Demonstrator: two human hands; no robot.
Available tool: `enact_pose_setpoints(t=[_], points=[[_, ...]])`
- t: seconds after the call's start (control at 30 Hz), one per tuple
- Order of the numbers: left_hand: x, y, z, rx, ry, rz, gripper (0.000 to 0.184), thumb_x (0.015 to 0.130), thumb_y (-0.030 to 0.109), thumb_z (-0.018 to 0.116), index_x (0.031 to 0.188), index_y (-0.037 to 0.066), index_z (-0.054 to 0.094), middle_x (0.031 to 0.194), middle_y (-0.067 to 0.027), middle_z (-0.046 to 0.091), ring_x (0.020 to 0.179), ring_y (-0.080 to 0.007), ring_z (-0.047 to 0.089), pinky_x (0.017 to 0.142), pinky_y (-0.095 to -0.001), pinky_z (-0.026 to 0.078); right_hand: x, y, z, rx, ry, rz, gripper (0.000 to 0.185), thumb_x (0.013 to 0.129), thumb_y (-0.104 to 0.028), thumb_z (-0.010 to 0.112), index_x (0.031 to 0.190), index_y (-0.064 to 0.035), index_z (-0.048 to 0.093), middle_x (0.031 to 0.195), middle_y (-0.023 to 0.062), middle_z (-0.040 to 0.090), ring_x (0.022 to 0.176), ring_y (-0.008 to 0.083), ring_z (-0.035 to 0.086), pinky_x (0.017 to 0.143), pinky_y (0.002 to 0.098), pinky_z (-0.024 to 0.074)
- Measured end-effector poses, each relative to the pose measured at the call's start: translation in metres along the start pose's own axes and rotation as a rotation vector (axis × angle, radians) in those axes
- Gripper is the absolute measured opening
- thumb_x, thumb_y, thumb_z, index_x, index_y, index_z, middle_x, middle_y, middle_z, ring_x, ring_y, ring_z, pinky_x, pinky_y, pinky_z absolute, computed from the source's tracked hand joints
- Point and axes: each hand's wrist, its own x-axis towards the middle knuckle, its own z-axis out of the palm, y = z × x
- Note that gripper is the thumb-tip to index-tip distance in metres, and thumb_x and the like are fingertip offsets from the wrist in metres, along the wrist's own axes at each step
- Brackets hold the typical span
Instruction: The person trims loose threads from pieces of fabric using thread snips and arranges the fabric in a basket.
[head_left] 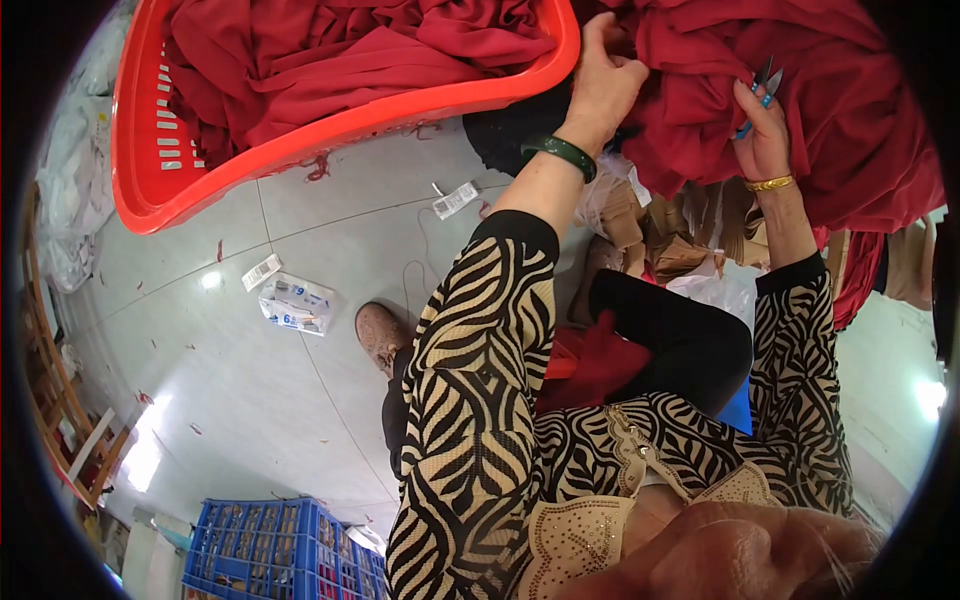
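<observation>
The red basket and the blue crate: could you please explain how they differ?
The basket is red with a rounded rim, while the crate is blue and boxy. The basket holds red cloth; the crate's contents are unclear. The basket sits at the view's top, the crate at its bottom. Both have openings in their sides.

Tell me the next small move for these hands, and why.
Probably the left hand should smooth the crumpled dark-red cloth: it lies in loose folds around the right hand, which holds small blue-handled metal scissors.
</observation>
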Motion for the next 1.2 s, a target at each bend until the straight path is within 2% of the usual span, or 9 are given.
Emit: enact_pose_setpoints(t=[0.3,0.4,0.5,0.63,0.8,0.83,0.93,1.1,1.2], points=[[-0.004,-0.002,-0.024,0.082,-0.127,-0.259,0.017,0.079,0.02,0.06,0.083,0.003,0.058,0.069,-0.0031,0.058,0.063,-0.0131,0.055,0.06,-0.028,0.046,-0.004,0.008,-0.002,-0.251,0.129,0.003,0.015,0.084,-0.016,0.061,0.097,-0.0119,0.055,0.084,-0.0027,0.058,0.07,0.0079,0.052,0.056,0.0254,0.0396],[-0.014,0.004,-0.027,-0.239,-0.307,-0.294,0.008,0.08,0.011,0.06,0.082,0.003,0.058,0.065,-0.0006,0.054,0.053,-0.0086,0.048,0.048,-0.0237,0.039,0.002,0.029,-0.002,-1.105,-0.113,-0.62,0.019,0.082,-0.013,0.06,0.098,-0.0057,0.052,0.084,0.0078,0.057,0.072,0.0192,0.054,0.063,0.0324,0.0434],[-0.027,0.035,-0.024,-0.458,-0.403,-0.296,0.004,0.081,0.006,0.06,0.08,0.004,0.056,0.062,-0.0007,0.052,0.048,-0.0081,0.045,0.045,-0.0215,0.035,0.013,0.042,-0.009,-1.47,-0.262,-0.785,0.024,0.079,-0.01,0.06,0.099,-0.001,0.049,0.086,0.0153,0.054,0.077,0.0294,0.054,0.07,0.0363,0.0438],[-0.015,0.074,-0.035,-0.629,-0.397,-0.203,0.003,0.083,0.006,0.058,0.081,0.003,0.057,0.061,-0.0024,0.051,0.05,-0.0126,0.045,0.049,-0.0259,0.036,0.013,0.056,0.001,-1.167,-0.148,-0.758,0.022,0.08,-0.011,0.059,0.099,-0.0018,0.05,0.088,0.0147,0.054,0.082,0.0271,0.054,0.073,0.0333,0.0435],[0.016,0.088,-0.066,-0.775,-0.453,-0.067,0.008,0.086,0.008,0.054,0.081,0.004,0.057,0.065,-0.0038,0.052,0.056,-0.0133,0.045,0.053,-0.0286,0.038,-0.043,0.025,0.024,-0.928,-0.235,-0.242,0.015,0.088,-0.01,0.052,0.099,0.0003,0.052,0.081,0.0049,0.056,0.075,0.0139,0.054,0.067,0.0277,0.0429],[0.008,0.107,-0.063,-0.85,-0.441,-0.038,0.006,0.089,0.01,0.053,0.086,0.006,0.056,0.068,-0.0025,0.052,0.054,-0.0133,0.049,0.052,-0.0227,0.041,-0.055,0.018,0.03,-0.891,-0.233,-0.123,0.014,0.089,-0.01,0.05,0.098,0.0006,0.053,0.079,0.0033,0.056,0.073,0.0115,0.053,0.066,0.0262,0.0427],[0.009,0.117,-0.067,-0.672,-0.432,-0.015,0.006,0.089,0.01,0.054,0.084,0.006,0.055,0.07,-0.0015,0.053,0.057,-0.0113,0.05,0.054,-0.023,0.042,-0.075,-0.004,0.055,-0.439,-0.295,-0.049,0.015,0.089,-0.014,0.052,0.094,-0.0005,0.056,0.074,0.0004,0.056,0.065,0.0118,0.052,0.062,0.0264,0.0429],[0.018,0.109,-0.067,-0.554,-0.313,0.007,0.006,0.089,0.011,0.055,0.085,0.005,0.055,0.075,-0.0026,0.056,0.06,-0.0113,0.053,0.057,-0.0217,0.044,-0.028,-0.046,0.126,-0.378,-0.25,-0.491,0.025,0.092,-0.023,0.048,0.097,-0.0004,0.057,0.081,0.0011,0.058,0.073,0.0089,0.054,0.068,0.0239,0.044],[0.014,0.117,-0.063,-0.634,-0.24,-0.06,0.007,0.089,0.01,0.053,0.085,0.005,0.054,0.08,-0.005,0.059,0.064,-0.0128,0.055,0.06,-0.0225,0.046,0.02,-0.046,0.141,-0.279,-0.233,-0.366,0.022,0.089,-0.022,0.055,0.1,-0.0042,0.054,0.082,0.0028,0.053,0.074,0.0078,0.049,0.071,0.0215,0.0412]])
